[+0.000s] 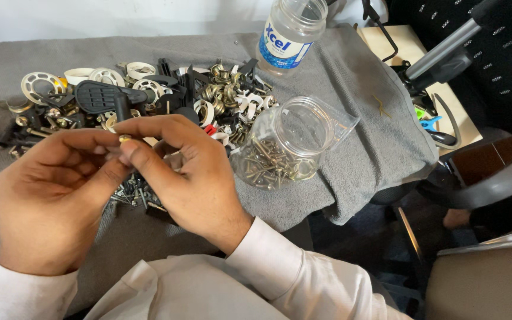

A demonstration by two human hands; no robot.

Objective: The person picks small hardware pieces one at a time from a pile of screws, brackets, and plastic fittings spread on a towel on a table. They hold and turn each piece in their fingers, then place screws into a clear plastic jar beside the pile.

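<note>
One small brass-coloured piece (pixel 125 138), rounded and shiny, sits pinched between the fingertips of both hands, left of the picture's centre and above the grey cloth (pixel 351 106). Its exact kind is too small to tell. The left hand (pixel 51 198) comes in from seven o'clock, its thumb and forefinger pressed together on the piece from below and the side. The right hand (pixel 194 178) comes in from five o'clock, its forefinger and thumb closing on the same piece from above, the other fingers curled loosely. Both wrists wear white sleeves (pixel 268 266).

Just under the hands, at six o'clock of the piece, a scatter of small dark screws (pixel 130 195) lies on the cloth. At twelve o'clock, spreading toward ten and one, lies a heap of mixed hardware (pixel 149 95): white plastic rings, black plastic parts, brass fittings. At three o'clock a clear plastic jar (pixel 294 139) lies tilted on its side, mouth toward the upper right, with brass-coloured screws (pixel 268 166) piled inside it. At one o'clock, farther off, a second clear jar (pixel 288 35) with a blue-and-white label stands upright and open. Far right, a black patterned chair (pixel 493 65) stands beside the table.
</note>
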